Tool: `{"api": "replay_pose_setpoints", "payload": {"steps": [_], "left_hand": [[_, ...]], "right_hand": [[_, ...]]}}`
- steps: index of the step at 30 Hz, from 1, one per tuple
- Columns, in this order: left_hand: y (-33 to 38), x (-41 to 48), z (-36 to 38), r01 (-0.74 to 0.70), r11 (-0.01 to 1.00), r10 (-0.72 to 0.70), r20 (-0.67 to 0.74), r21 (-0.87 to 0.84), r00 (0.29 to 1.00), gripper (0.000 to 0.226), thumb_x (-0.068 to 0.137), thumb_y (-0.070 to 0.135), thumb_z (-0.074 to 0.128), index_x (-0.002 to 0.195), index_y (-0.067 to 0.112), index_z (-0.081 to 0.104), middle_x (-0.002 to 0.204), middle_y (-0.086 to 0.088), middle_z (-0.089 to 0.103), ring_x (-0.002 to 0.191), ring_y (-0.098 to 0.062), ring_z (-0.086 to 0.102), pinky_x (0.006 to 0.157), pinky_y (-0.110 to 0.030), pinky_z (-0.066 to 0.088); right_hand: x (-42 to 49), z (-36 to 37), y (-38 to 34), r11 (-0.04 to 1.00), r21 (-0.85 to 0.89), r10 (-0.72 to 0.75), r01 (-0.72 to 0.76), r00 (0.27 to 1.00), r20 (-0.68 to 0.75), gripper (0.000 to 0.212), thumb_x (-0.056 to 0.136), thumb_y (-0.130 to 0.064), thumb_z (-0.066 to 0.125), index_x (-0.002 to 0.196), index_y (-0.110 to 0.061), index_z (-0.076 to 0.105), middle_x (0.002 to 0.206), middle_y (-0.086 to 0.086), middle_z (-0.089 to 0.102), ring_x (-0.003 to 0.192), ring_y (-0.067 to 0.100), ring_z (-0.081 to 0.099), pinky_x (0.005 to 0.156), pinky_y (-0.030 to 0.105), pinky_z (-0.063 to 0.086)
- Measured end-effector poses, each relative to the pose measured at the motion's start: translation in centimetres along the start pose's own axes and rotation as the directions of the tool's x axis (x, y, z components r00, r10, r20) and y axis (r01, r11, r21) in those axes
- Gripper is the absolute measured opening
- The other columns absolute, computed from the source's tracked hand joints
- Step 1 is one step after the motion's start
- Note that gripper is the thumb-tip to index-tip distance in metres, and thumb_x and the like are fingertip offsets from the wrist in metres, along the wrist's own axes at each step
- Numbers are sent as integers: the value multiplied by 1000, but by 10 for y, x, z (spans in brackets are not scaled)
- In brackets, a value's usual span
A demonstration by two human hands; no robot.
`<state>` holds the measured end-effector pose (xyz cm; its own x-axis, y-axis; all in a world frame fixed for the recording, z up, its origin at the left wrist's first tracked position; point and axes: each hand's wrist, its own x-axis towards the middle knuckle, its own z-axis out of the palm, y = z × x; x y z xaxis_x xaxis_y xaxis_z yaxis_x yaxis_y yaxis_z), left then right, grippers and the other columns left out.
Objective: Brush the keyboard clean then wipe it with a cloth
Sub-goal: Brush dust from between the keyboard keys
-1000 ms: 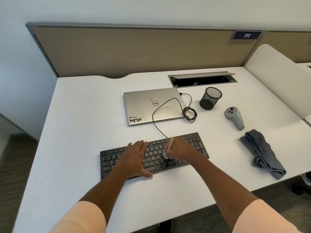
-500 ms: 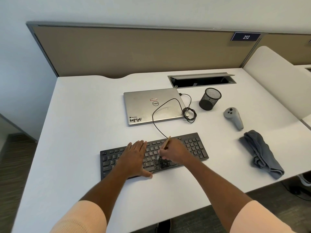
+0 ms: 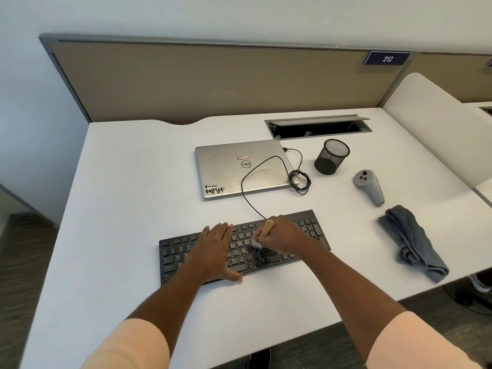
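One white desk point(image 3: 133, 235) fills most of the view, backed by a tan partition panel point(image 3: 213, 81) on which a small sign reading 212 point(image 3: 387, 58) is fixed. An open cable hatch point(image 3: 318, 127) is set into the desk's far side. A closed silver laptop point(image 3: 243, 169) is laid flat near the middle, with a black cable point(image 3: 246, 193) looped over its lid and coiled at its right edge.

Nearer the front edge, the black keyboard point(image 3: 175, 258) is placed at a slight angle, its right end farther away than its left. A crumpled grey cloth point(image 3: 411, 242) is left well apart from it, on the right of the desk. Between cloth and laptop, a grey handheld controller point(image 3: 370, 186) is laid on its side, and a black mesh pen cup point(image 3: 331, 156) is stood just behind it.

The left hand point(image 3: 213, 251) is spread flat on the keyboard's left half, fingers extended and close together, thumb splayed toward the front edge. The right hand point(image 3: 286, 237) is curled over the keyboard's centre, its fingers clamped on a small brush point(image 3: 267, 227); the wooden handle is seen above the fist, and the blurred bristle end is pressed onto the keys.
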<state>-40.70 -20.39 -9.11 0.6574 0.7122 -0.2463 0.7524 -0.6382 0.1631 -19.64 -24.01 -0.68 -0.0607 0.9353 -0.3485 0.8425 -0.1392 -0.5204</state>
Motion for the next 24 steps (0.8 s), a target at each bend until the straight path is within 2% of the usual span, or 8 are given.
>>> {"api": "replay_pose_setpoints", "payload": {"steps": [5,9,13,16,18,20,22,24], "left_hand": [[-1,1,2,-2,1000,2,-4,-13,1000,141,61,91,58,158,10,-5,167,-10,2,154,-24,1,125,-45,0],[-1,1,2,-3,1000,3,-2,-6,1000,140,63,91,58,158,10,-6,167,-10,1,154,-23,0,125,-45,0],[-1,1,2,1,1000,-1,10,-5,1000,140,64,90,58,158,10,-7,168,-10,-2,154,-23,-2,125,-45,-2],[-1,1,1,1,1000,-1,12,-3,1000,139,64,89,58,158,10,-7,167,-10,-1,154,-23,-2,125,-44,-2],[-1,0,0,1,1000,-1,7,0,1000,139,65,89,58,158,10,-7,167,-10,-1,154,-23,-1,125,-44,-1],[-1,0,0,2,1000,-2,5,0,1000,139,64,89,58,158,10,-6,168,-10,-1,154,-23,-1,125,-44,-1],[0,1,1,3,1000,-3,5,-1,1000,139,64,89,58,158,10,-7,168,-10,-1,154,-23,-1,125,-44,-1],[0,0,0,3,1000,-3,7,-1,1000,139,64,89,58,158,10,-7,167,-10,-1,154,-23,-1,124,-44,-2]], "right_hand": [[-1,-6,5,997,-70,-16,25,991,130,25,88,-9,59,91,-19,82,93,-3,77,70,4,61,61,21,47],[5,-13,8,994,-107,39,-32,997,66,27,87,-8,56,80,-18,80,88,-1,78,71,7,67,67,24,54],[2,-8,-3,999,36,-11,8,995,96,24,84,-6,61,87,-17,82,88,-8,77,64,-7,59,55,8,40],[2,-4,-1,987,-161,8,9,994,107,26,89,-14,56,90,-22,81,93,-5,76,71,0,59,60,19,43],[4,-6,4,952,-303,56,-36,997,55,28,94,-24,50,92,-19,78,95,1,75,83,16,67,73,29,54],[7,-10,7,937,-343,81,-67,996,25,26,94,-27,51,91,-17,75,94,4,75,87,24,70,78,37,59],[7,-13,5,977,-197,95,-86,995,36,18,87,-19,60,86,-20,78,91,-2,77,82,12,70,74,33,60],[3,-14,0,999,-5,53,-53,997,59,21,83,-9,64,86,-19,82,90,-6,77,68,-5,63,60,15,50]]}}
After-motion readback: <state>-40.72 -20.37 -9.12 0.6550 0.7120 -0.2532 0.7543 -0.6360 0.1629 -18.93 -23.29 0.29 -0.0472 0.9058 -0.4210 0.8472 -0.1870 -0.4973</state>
